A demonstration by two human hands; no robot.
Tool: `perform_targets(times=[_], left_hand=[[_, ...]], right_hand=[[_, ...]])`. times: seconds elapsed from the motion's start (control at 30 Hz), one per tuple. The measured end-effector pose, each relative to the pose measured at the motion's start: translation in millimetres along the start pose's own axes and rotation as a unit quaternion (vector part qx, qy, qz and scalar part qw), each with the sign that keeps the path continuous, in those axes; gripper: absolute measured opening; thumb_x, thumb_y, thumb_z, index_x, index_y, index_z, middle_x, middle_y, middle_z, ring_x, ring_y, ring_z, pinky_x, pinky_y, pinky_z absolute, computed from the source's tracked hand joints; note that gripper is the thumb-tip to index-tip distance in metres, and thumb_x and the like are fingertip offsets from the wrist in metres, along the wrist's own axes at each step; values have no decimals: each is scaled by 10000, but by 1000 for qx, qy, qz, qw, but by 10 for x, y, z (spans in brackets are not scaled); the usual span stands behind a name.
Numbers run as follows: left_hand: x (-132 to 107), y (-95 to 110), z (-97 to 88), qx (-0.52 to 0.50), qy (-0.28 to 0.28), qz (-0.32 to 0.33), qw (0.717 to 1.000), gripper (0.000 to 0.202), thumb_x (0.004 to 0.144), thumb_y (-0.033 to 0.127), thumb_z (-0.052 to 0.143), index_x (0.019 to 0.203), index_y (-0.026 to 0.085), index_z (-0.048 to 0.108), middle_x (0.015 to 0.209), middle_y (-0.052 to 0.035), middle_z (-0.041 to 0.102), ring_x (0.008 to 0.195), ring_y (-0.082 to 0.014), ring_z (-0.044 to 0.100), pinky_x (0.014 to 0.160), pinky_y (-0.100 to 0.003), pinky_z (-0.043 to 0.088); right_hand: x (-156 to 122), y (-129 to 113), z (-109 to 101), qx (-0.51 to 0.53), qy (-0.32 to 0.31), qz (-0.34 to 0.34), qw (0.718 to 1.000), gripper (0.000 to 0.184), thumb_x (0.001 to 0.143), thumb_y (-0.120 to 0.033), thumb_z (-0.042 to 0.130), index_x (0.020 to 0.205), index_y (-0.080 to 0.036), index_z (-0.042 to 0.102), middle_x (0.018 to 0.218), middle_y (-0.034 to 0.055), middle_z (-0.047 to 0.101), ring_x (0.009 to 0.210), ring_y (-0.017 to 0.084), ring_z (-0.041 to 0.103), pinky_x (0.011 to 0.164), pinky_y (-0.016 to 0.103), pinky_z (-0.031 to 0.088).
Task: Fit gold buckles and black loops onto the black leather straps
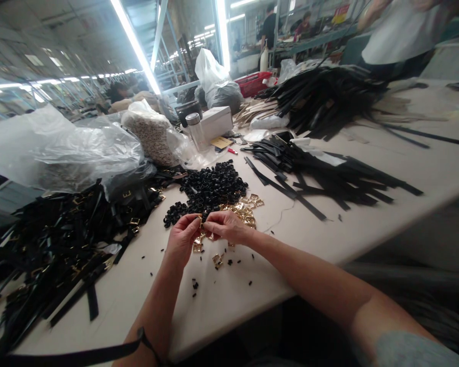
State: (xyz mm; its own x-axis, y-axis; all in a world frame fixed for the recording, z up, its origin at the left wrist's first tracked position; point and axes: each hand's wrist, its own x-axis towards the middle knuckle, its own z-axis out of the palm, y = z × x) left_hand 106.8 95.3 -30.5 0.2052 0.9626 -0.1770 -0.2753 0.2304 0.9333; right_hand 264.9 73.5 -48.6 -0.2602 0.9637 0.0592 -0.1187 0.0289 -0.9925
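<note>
My left hand (184, 235) and my right hand (226, 226) meet over the table, fingertips pinched on a small gold buckle (200, 222). Much of that buckle is hidden by my fingers. Just behind my hands lies a heap of black loops (210, 188). Gold buckles (248, 209) are piled beside it, partly behind my right hand. Below my hands a loose gold buckle (218, 261) rests on the table, with several tiny black pieces (195, 284) scattered around.
Black straps with buckles (95, 224) are heaped at the left under plastic bags (92, 148). Black strips (329, 173) lie to the right, with a bigger bundle (321, 97) behind. A glass jar (196, 131) and white box (216, 120) stand farther back. A person (401, 35) stands across the table.
</note>
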Motion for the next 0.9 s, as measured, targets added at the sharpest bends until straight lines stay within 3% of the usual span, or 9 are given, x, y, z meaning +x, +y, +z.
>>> perform_targets(times=[0.27, 0.43, 0.7, 0.8, 0.9], left_hand=[[16, -36, -17, -45, -1, -54, 998, 365, 506, 288, 906, 779, 150, 709, 711, -2, 703, 579, -75, 626, 575, -172, 517], [-3, -40, 16, -33, -7, -28, 999, 356, 521, 298, 899, 780, 153, 704, 717, -8, 712, 607, -101, 646, 653, -228, 551], [-4, -39, 3, -1, -4, -4, 1000, 369, 516, 321, 896, 781, 157, 698, 757, -18, 712, 628, -115, 650, 642, -238, 546], [-13, -28, -9, 19, 3, 20, 1000, 354, 548, 315, 883, 811, 159, 705, 777, -13, 707, 626, -95, 629, 631, -212, 523], [-12, -22, -30, 47, 6, 56, 997, 323, 588, 318, 862, 824, 160, 708, 782, -14, 695, 623, -88, 601, 611, -204, 498]], right_hand=[[-11, -15, -28, -147, 43, -71, 986, 282, 859, -371, 593, 683, -152, 579, 566, -29, 567, 485, 69, 503, 469, 171, 388], [-9, -26, -36, -70, 18, -18, 997, 244, 859, -344, 548, 700, -159, 554, 611, -18, 587, 493, 90, 555, 463, 186, 434], [0, -4, -36, -94, 17, -21, 995, 291, 837, -412, 588, 688, -166, 540, 594, -28, 564, 494, 93, 545, 468, 197, 421], [12, -5, -68, -162, 84, -69, 981, 293, 828, -418, 620, 693, -166, 556, 588, -36, 541, 529, 92, 514, 512, 205, 418], [13, -51, -109, -216, 165, -143, 952, 203, 827, -360, 639, 862, -160, 626, 813, 17, 644, 755, 135, 595, 704, 253, 481]])
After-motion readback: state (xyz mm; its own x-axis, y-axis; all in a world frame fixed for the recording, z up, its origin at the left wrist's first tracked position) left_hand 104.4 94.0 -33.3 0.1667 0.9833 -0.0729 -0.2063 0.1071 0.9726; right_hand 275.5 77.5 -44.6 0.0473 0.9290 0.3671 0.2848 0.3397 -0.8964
